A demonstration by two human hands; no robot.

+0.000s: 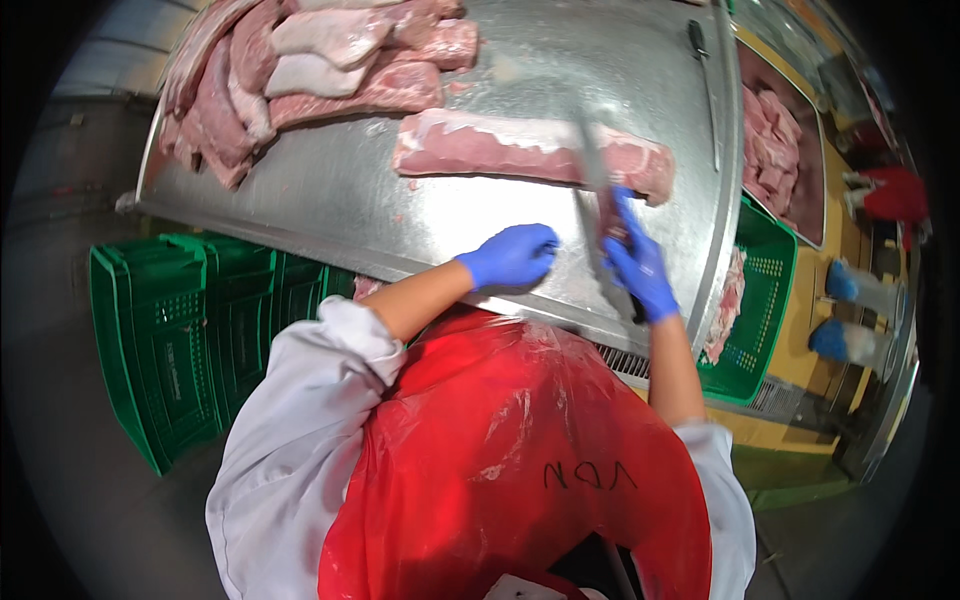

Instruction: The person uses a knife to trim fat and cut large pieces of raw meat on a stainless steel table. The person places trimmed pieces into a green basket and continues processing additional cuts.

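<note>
A long boneless slab of pink meat with a white fat layer, like a pork loin [490,146], lies crosswise on the steel table [350,190]. My right hand [640,268], in a blue glove, is closed round a knife [592,160]. The knife's blade points away from me, over the right part of the loin, and is smeared by motion; whether it touches the meat I cannot tell. My left hand [510,256], also gloved in blue, is curled into a loose fist by the table's near edge, apart from the loin. Nothing shows in it.
More meat slabs [330,65] are piled at the far left. A sharpening steel [708,85] with a black handle lies near the table's right edge. Beyond stand a meat-filled tub [825,190] and a green crate [770,310]. Green crates [160,340] stand at left. Another person [890,192] works at far right.
</note>
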